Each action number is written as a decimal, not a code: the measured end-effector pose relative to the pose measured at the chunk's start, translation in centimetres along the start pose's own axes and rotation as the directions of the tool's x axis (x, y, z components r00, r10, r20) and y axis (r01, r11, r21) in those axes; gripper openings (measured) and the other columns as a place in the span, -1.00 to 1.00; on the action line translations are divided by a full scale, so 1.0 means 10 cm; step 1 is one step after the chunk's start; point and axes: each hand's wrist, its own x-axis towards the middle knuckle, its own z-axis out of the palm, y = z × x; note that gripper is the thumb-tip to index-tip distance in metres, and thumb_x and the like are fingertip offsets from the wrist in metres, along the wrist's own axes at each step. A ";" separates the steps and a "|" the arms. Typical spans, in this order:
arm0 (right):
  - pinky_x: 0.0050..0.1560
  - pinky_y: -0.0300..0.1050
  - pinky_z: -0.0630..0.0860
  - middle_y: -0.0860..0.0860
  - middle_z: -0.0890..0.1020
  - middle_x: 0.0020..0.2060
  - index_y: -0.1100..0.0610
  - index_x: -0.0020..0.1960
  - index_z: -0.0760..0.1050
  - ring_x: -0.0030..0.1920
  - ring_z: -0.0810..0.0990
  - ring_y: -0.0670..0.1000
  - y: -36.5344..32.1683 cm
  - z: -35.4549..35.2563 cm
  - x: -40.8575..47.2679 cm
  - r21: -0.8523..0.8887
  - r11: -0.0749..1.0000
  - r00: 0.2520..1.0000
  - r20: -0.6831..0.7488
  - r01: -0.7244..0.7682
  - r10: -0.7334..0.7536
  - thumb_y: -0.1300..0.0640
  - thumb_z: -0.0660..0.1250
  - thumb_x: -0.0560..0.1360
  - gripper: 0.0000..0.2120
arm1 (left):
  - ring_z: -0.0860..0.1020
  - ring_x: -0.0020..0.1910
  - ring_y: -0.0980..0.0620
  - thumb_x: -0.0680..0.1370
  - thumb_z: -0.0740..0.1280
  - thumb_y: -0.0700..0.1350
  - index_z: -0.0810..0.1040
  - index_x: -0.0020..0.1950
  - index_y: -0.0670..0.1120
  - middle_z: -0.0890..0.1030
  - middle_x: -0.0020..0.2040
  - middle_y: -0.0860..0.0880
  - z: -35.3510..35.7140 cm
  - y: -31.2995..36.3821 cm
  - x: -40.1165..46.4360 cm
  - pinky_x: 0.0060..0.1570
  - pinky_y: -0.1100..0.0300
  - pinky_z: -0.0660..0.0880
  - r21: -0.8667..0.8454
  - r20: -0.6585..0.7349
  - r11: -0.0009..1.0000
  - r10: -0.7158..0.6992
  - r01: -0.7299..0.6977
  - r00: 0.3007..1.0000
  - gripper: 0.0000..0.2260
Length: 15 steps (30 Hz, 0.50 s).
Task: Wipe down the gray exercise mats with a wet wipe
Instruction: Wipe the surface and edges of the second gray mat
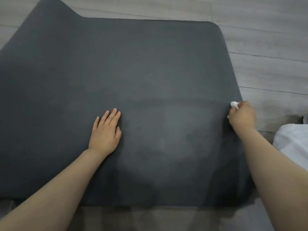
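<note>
Right hand: fingers curled round a bunched white wet wipe, pressing it onto the right edge of the gray exercise mat; the hand is slightly blurred, so its exact hold is hard to read.
Left hand: fingers straight and close together, palm flat on the mat, well apart from the right hand (it looks like a brace to keep the mat from sliding).
Mat: lies spread on the wooden floor, its far left part curving away out of view.
Done, by my reading: the patch between the two hands shows lighter and darker blotches, which I take for damp streaks from wiping; the near middle seems covered.
Left to do: the far half shows no such marks, nor does the left side; only one mat is in view, so any others cannot be judged.
Beside the mat: something white at the right, too cropped to identify.
</note>
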 end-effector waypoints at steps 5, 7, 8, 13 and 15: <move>0.02 0.01 0.41 0.29 0.60 0.03 0.31 0.04 0.54 0.08 0.56 0.26 -1.25 0.75 -0.89 0.117 0.906 0.887 0.186 0.407 -0.423 0.19 0.21 0.59 -0.79 | -0.02 0.60 0.03 0.66 0.11 -0.11 0.08 0.62 -0.02 0.03 0.62 0.07 -0.10 -0.01 0.05 0.56 0.00 -0.10 -0.019 0.091 1.000 -0.001 0.003 0.996 -0.48; 0.07 -0.01 0.42 0.23 0.59 0.07 0.26 0.09 0.53 0.12 0.55 0.22 -1.87 1.16 -1.65 0.189 0.757 0.669 0.369 0.626 -0.645 0.20 0.15 0.61 -0.78 | -0.04 0.60 0.04 0.66 0.13 -0.11 0.02 0.63 -0.05 0.01 0.63 0.04 -0.11 -0.06 0.06 0.56 0.03 -0.11 -0.064 0.133 0.998 0.004 0.004 0.991 -0.45; 0.04 0.00 0.44 0.20 0.58 0.08 0.23 0.10 0.48 0.11 0.56 0.21 -2.08 1.27 -1.94 0.207 0.712 0.589 0.436 0.671 -0.681 0.19 0.11 0.62 -0.79 | -0.05 0.60 0.04 0.66 0.13 -0.10 -0.01 0.63 -0.08 0.00 0.63 0.00 -0.12 -0.10 0.07 0.56 0.05 -0.12 -0.100 0.155 0.995 -0.001 0.016 0.988 -0.43; 0.04 0.00 0.47 0.17 0.58 0.10 0.18 0.15 0.43 0.11 0.57 0.19 -1.74 1.16 -1.57 0.099 0.766 0.696 0.355 0.635 -0.624 0.18 0.14 0.59 -0.82 | -0.09 0.61 0.00 0.67 0.18 -0.03 -0.05 0.62 -0.16 -0.09 0.63 -0.07 -0.17 -0.23 0.11 0.56 0.12 -0.13 -0.055 0.244 0.998 0.023 -0.010 0.969 -0.38; 0.06 0.02 0.46 0.21 0.58 0.10 0.20 0.14 0.44 0.11 0.55 0.24 -1.15 0.81 -1.01 0.011 0.886 0.861 0.231 0.463 -0.453 0.18 0.16 0.56 -0.80 | -0.10 0.61 0.00 0.68 0.16 -0.01 -0.06 0.63 -0.15 -0.11 0.63 -0.06 -0.17 -0.19 0.09 0.56 0.11 -0.12 -0.038 0.230 0.999 0.025 -0.016 0.973 -0.39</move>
